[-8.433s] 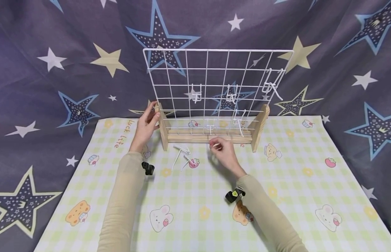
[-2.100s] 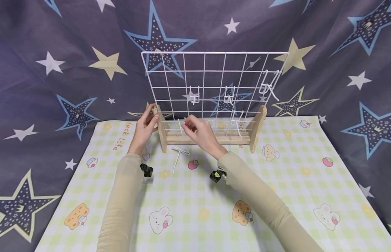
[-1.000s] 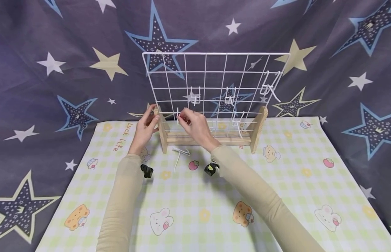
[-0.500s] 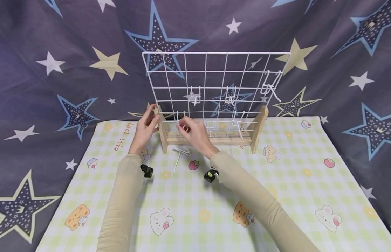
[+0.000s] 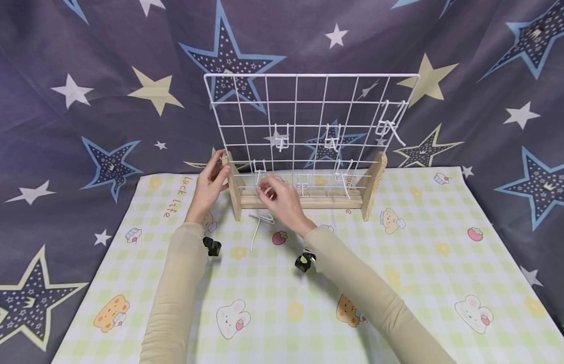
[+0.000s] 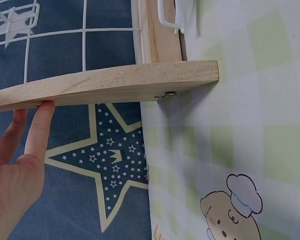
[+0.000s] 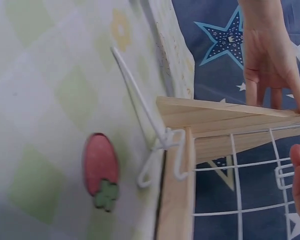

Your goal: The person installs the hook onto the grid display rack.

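A white wire grid panel (image 5: 296, 102) stands upright between wooden side posts (image 5: 235, 188). My left hand (image 5: 208, 188) is at the left post; in the left wrist view its fingertips rest against the post's outer face. My right hand (image 5: 284, 202) is in front of the grid's lower left, its curled fingertips (image 7: 298, 159) at the lower end of a white wire hook (image 5: 259, 167). This hook hangs from a low crossbar, its lower part half hidden by the fingers. Another white hook (image 5: 262, 219) lies loose on the cloth before the left post.
Other white hooks hang on the grid: one left of centre (image 5: 282, 139), one right of centre (image 5: 331, 140), one at the upper right (image 5: 388, 124) and one lower right (image 5: 343, 177). A wooden base bar joins the posts. Patterned cloth (image 5: 391, 303) covers the table.
One of the two loose hooks was lifted from the cloth and now hangs low on the grid's left side. Lately the right hand slid slightly downward along it; the left hand stays put.
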